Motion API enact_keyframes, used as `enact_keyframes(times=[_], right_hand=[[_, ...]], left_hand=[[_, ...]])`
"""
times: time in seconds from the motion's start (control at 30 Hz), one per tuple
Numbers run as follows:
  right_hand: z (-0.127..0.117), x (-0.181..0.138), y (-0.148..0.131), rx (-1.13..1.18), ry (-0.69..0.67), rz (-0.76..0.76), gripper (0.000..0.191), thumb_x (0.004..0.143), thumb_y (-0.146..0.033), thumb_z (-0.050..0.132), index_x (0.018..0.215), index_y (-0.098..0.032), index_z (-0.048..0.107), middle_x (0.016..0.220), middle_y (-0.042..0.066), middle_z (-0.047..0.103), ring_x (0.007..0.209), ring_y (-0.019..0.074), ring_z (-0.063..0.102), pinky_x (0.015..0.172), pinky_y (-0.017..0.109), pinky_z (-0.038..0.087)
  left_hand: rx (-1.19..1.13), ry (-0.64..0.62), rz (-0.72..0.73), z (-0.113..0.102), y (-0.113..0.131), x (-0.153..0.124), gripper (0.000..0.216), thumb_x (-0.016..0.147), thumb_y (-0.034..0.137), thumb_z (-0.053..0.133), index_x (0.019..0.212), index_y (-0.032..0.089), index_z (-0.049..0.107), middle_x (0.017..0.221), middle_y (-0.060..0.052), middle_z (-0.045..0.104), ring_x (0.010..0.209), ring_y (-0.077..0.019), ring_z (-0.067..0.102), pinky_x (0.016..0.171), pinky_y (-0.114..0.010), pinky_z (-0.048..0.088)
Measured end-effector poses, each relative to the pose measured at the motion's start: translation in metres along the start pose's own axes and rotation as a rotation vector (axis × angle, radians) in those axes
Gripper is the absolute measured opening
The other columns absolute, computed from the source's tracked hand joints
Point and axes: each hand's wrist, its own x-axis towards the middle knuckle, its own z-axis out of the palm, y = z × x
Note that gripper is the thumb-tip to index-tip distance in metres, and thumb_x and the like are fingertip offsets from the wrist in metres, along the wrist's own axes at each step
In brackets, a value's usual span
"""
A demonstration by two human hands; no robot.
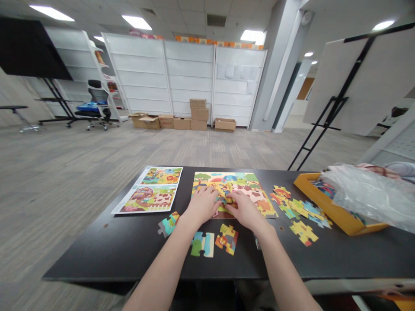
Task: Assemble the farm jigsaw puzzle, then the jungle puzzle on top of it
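Tray (pixel 337 214) right: held pieces, plastic bag (pixel 369 194) | puzzle (pixel 233 190) long axis left-right | left hand (pixel 202 206), right hand (pixel 244 210) pressed flat on it, gripped nothing.

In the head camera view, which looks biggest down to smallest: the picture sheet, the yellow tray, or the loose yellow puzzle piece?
1. Picture sheet.
2. Yellow tray, partly hidden under plastic, so this order is unsure.
3. Loose yellow puzzle piece, clearly smallest.

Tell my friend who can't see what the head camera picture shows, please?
Two hands, left hand and right hand, press on a half-built puzzle on a black table. Loose pieces lie around, with a picture sheet to the left and a yellow tray under a plastic bag to the right.
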Motion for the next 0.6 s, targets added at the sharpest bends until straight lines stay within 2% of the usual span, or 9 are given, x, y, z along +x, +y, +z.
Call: enact_keyframes(times=[0.3,0.6], right_hand=[[-0.001,-0.001,-0.002,-0.029,-0.005,-0.002,0.021,0.090,-0.020,0.063,0.110,-0.018,0.069,0.114,0.013,0.067,0.110,0.0277,0.062,0.095,0.038,0.046],[0.001,-0.002,-0.004,-0.062,-0.011,-0.054,0.015,0.091,-0.020,0.059,0.103,-0.018,0.069,0.113,0.012,0.067,0.109,0.0265,0.061,0.096,0.038,0.046]], left_hand=[[0.046,0.007,-0.035,-0.001,0.005,0.001,0.026,0.097,0.036,0.053,0.112,0.020,0.067,0.124,-0.012,0.067,0.119,-0.0334,0.056,0.100,-0.047,0.046],[0.053,-0.011,-0.069,-0.005,0.011,0.001,0.025,0.096,0.035,0.053,0.112,0.019,0.064,0.123,-0.014,0.065,0.120,-0.0336,0.056,0.099,-0.047,0.045]])
